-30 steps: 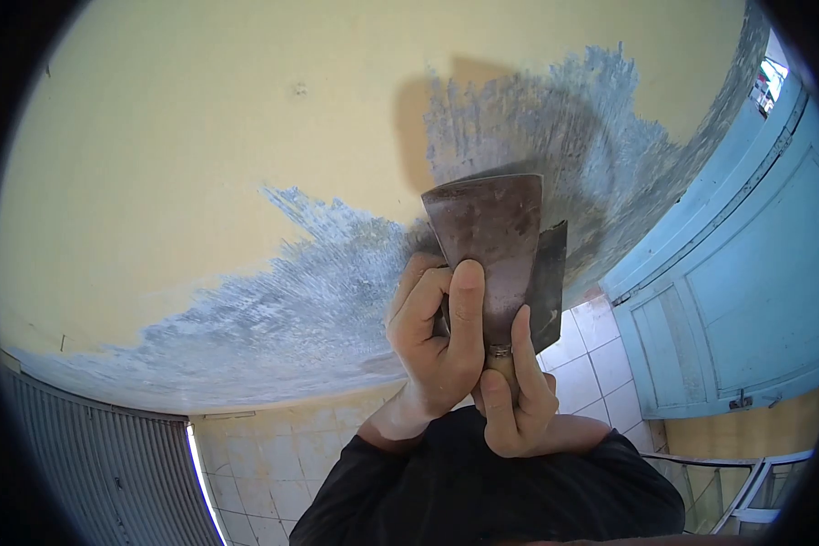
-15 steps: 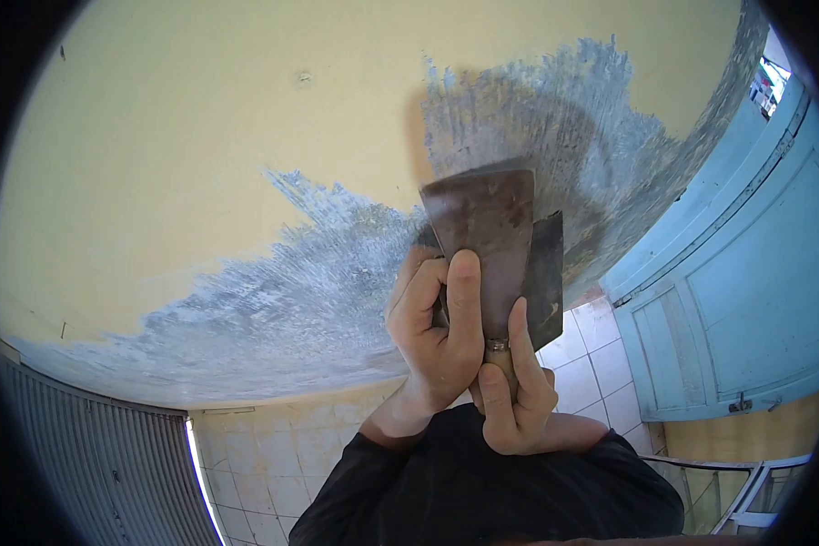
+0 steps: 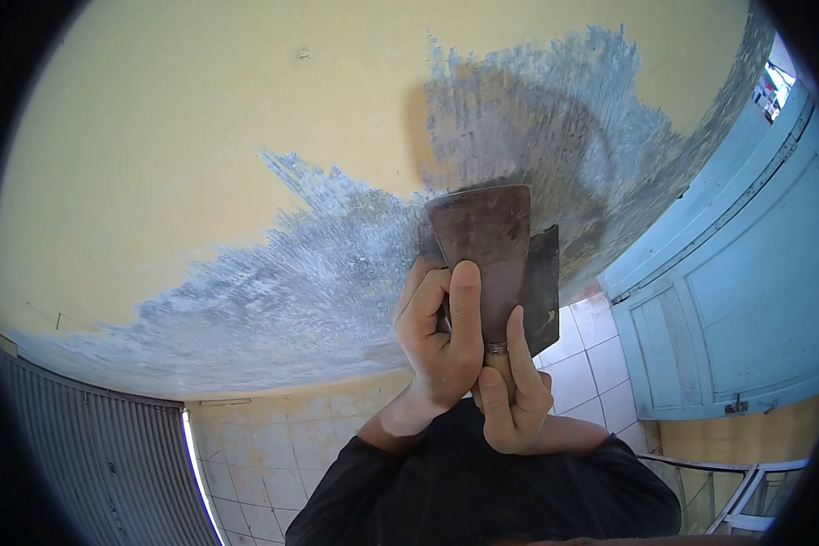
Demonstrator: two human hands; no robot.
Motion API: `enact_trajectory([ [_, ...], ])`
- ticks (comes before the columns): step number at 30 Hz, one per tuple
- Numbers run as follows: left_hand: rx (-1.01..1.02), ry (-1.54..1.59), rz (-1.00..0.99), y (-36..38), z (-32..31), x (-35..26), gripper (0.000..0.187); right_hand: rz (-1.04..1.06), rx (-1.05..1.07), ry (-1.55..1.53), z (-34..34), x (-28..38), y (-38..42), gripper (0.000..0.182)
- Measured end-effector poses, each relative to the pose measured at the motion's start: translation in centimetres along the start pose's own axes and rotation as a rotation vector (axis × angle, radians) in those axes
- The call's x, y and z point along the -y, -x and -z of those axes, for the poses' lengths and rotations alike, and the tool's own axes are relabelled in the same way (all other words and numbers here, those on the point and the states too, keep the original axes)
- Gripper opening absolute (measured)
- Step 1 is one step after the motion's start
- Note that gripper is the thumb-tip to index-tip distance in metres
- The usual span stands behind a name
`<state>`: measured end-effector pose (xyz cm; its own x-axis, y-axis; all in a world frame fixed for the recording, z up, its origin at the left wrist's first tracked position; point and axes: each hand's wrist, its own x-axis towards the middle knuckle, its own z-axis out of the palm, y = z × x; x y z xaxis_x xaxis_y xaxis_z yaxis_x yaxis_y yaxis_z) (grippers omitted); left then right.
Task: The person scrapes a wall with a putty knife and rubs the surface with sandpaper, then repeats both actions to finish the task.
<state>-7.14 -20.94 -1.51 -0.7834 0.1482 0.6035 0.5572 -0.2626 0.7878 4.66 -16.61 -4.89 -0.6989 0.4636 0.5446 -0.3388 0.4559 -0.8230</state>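
A putty knife (image 3: pixel 484 227) with a wide brown-stained blade and a short wooden handle points upward in front of the wall. My left hand (image 3: pixel 439 332) is closed at the blade's left side, its thumb lying flat on the blade face and its other fingers curled behind. My right hand (image 3: pixel 517 400) grips the handle just below the metal ferrule. Behind the blade, a dark flat plate (image 3: pixel 543 287) sticks out to the right; the rest of it is hidden by the knife and hands. The blade's top edge overlaps the grey-coated part of the wall in this view.
The yellow wall (image 3: pixel 173 164) carries a rough grey skim patch (image 3: pixel 309 246). To the right stands a light-blue door (image 3: pixel 728 300), with a metal frame (image 3: pixel 746 491) below it. A corrugated shutter (image 3: pixel 100 455) is at lower left. White tiles (image 3: pixel 273 455) lie below the wall.
Both hands and the putty knife have shifted slightly lower in view, the blade's top edge now a little further down. The grip looks the same.
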Motion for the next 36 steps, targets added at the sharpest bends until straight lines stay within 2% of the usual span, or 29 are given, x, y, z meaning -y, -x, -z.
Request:
enact_trajectory([
  [5, -0.024, -0.012, -0.026, -0.7, -0.1, -0.2, 0.032, 0.001, -0.014, -0.005, -0.2, 0.3, -0.3, 0.055],
  [7, -0.032, -0.019, -0.072, -1.1, 0.1, -0.3, 0.025, 0.001, -0.022, -0.011, -0.5, 0.8, -0.5, 0.056],
  [16, -0.041, 0.047, -0.060, -3.1, -0.2, -1.9, 0.031, -0.051, 0.027, -0.112, 0.1, 3.7, -2.6, 0.057],
  [18, -0.044, 0.046, -0.063, -3.0, -0.2, -1.7, 0.031, 0.038, 0.058, -0.055, 0.3, 2.8, -2.8, 0.058],
  [22, -0.046, 0.059, -0.099, -1.9, -0.5, -0.9, 0.033, 0.067, 0.058, -0.064, 0.1, 0.6, -1.4, 0.059],
  [23, -0.049, 0.056, -0.096, -1.6, -0.4, -0.8, 0.033, -0.007, 0.049, -0.270, -0.2, 0.3, -0.7, 0.060],
  [25, -0.054, 0.024, -0.079, -1.2, -0.3, -0.6, 0.034, -0.086, 0.040, -0.474, -0.3, -0.4, 0.2, 0.061],
  [28, -0.049, -0.008, -0.071, -0.9, 0.2, -0.1, 0.027, -0.044, 0.130, -0.453, -0.1, -1.3, 1.0, 0.062],
  [34, -0.038, -0.028, -0.052, -0.7, 0.4, -0.1, 0.027, 0.048, 0.060, -0.014, -0.4, -2.0, 1.9, 0.061],
  [36, -0.043, -0.012, -0.055, -0.8, 0.2, -0.3, 0.029, 0.040, 0.031, -0.100, -0.7, -1.4, 1.8, 0.062],
])
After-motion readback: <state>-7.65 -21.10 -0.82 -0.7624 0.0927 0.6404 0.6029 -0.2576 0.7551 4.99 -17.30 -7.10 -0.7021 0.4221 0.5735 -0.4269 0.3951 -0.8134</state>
